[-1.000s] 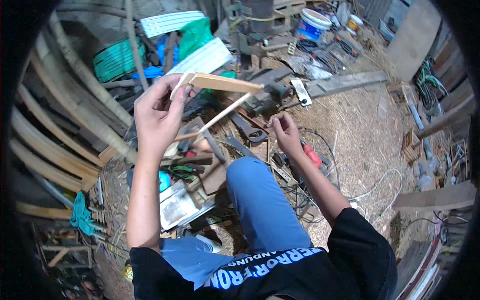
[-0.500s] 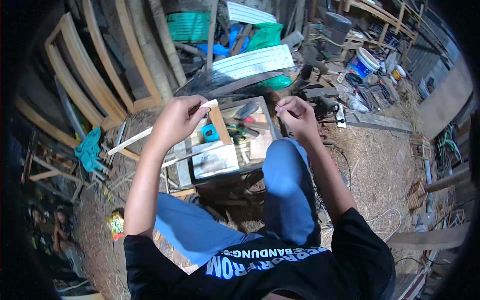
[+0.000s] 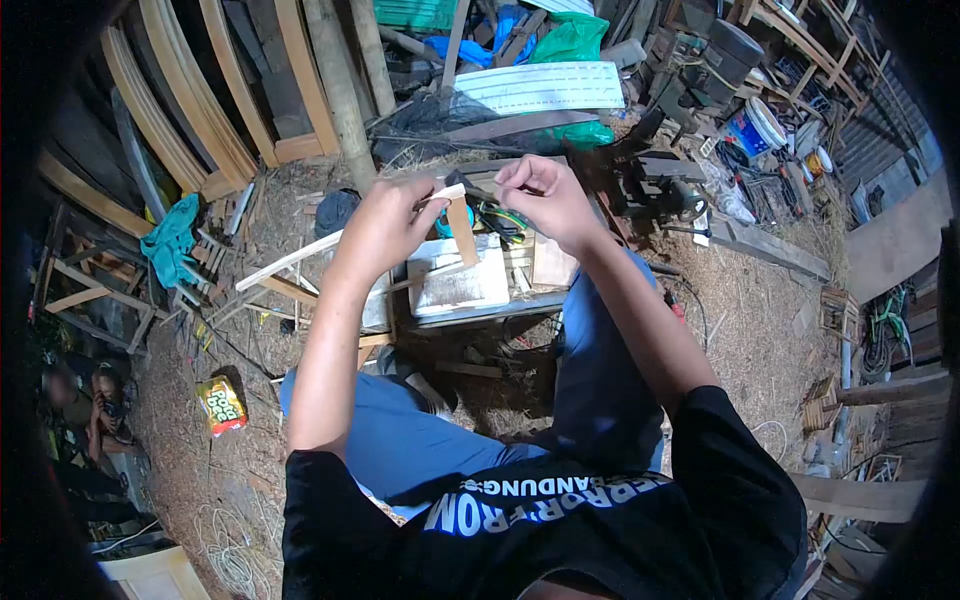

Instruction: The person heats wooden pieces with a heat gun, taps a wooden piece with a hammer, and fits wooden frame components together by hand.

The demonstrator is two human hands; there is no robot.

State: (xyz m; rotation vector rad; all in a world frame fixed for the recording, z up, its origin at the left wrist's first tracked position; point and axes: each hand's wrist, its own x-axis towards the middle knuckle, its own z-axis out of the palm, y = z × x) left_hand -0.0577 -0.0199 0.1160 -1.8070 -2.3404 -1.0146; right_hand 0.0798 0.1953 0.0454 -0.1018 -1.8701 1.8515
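Observation:
My left hand (image 3: 395, 220) is closed on the corner of a narrow frame of pale wooden strips (image 3: 462, 235). One long strip slants away to the lower left past my wrist, and a short crosspiece hangs below my fingers. Close by on the right, my right hand (image 3: 545, 200) is raised with thumb and fingertips pinched together; anything between them is too small to make out. Below both hands stands a low wooden work box (image 3: 480, 318), with a whitish board (image 3: 460, 290) on its near side. Behind the crosspiece, a teal object (image 3: 443, 225) is partly hidden.
Tall curved wooden frames (image 3: 190, 90) lean at the back left. A teal cloth (image 3: 172, 240) hangs at left, near a yellow snack packet (image 3: 222, 404). A paint bucket (image 3: 757, 128) and a plank (image 3: 770, 245) lie to the right. Two people (image 3: 100, 410) are at far left.
My view has shifted, so the surroundings sit differently. My right hand has come nearer to my left hand and the frame's corner. My left hand keeps its hold on the wooden frame.

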